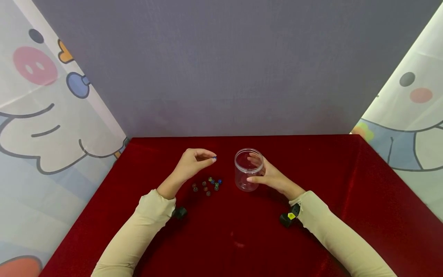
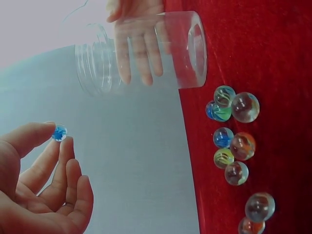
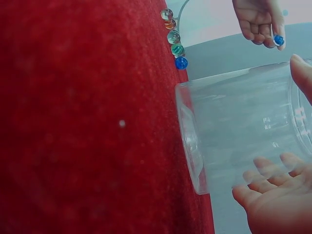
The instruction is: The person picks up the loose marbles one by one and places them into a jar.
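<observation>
Above a red surface [image 1: 228,242], a person's left hand [image 1: 192,163] pinches a blue marble [image 2: 59,132] between thumb and fingertips, the marble poised to the left of a clear jar [image 1: 242,179] and apart from it. The right hand [image 1: 275,179] has its grip around the jar, thumb on the near side and the other fingers visible through the transparent wall. The jar stands upright with its mouth uncovered. Loose marbles [image 2: 245,107] lie clustered on the surface to the left of the jar, near the left hand, several touching one another, their clear glass swirled with blue, green, yellow and orange. Pale sleeves [image 1: 149,215] cover both arms, and dark devices [image 1: 180,212] sit at the wrists, the right one bearing a yellow patch [image 1: 292,216]. Behind rises a plain grey backdrop [image 1: 235,69], flanked by a pink-snouted cartoon panel [image 1: 62,134] at left and another printed panel [image 1: 401,111] at right.
</observation>
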A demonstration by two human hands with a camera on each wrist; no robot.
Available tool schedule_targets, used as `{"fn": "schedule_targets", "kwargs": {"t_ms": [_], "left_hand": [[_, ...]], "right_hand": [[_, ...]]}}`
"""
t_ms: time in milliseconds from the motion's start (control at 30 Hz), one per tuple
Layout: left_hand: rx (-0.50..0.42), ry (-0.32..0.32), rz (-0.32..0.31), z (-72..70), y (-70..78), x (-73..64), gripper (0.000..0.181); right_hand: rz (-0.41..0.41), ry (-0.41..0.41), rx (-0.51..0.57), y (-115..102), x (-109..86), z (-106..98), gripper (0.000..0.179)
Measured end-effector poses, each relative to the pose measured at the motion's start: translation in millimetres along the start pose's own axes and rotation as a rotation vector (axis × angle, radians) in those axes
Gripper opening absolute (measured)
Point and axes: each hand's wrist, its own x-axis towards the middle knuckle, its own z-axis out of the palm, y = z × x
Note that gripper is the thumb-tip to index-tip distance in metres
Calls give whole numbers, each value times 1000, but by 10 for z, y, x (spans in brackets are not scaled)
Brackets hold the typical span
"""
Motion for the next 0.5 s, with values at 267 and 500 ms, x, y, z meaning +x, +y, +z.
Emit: {"fn": "schedule_targets", "kwargs": {"t_ms": [267, 500], "left_hand": [[3, 5, 2, 37, -96, 81, 22], [-13, 19, 4, 60, -293, 200, 24]], "right_hand": [[10, -1, 5, 11, 9, 2, 91], [1, -6, 4, 19, 12, -11, 91]]}}
